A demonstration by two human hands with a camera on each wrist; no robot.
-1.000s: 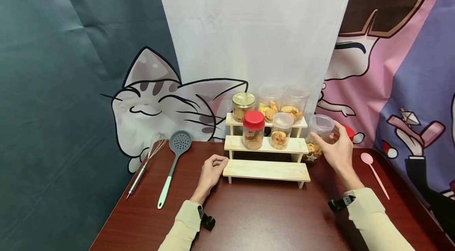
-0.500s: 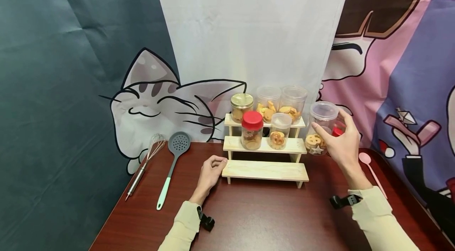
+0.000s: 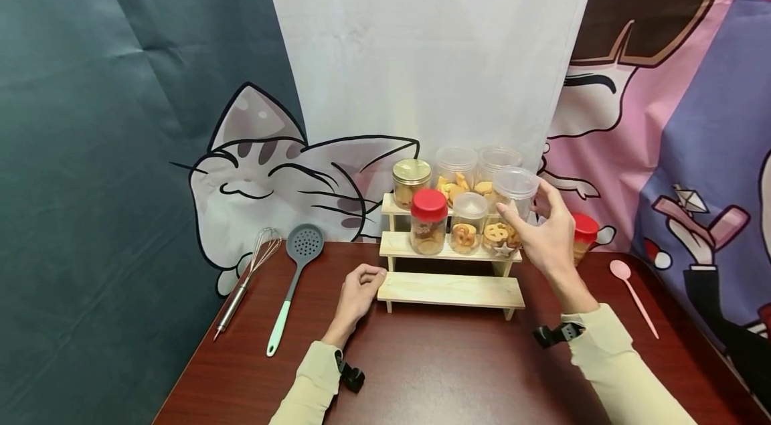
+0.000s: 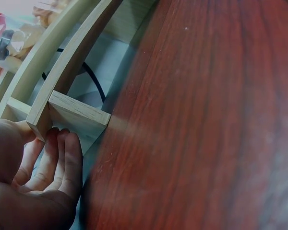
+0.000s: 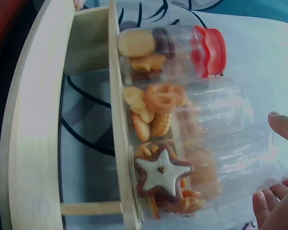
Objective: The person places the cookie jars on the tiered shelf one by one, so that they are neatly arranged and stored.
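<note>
My right hand grips a clear plastic jar near its lid, thumb on one side and fingers on the other. Cookies fill the jar's lower part, a white star cookie among them. It stands at the right end of the middle tier of a three-step wooden rack, close beside a smaller pretzel cookie jar. A red-lidded jar is further left on that tier. My left hand pinches the left end of the lowest step, thumb above and fingers below in the left wrist view.
On the top tier are a gold-lidded jar and two clear jars behind. Another red-lidded jar stands right of the rack. A pink spoon lies at right; a whisk and a slotted turner lie at left.
My right hand has lifted the clear jar from the table right of the rack and brought it left onto the middle tier. The pretzel cookie jar has shifted slightly left. My left hand stays put.
</note>
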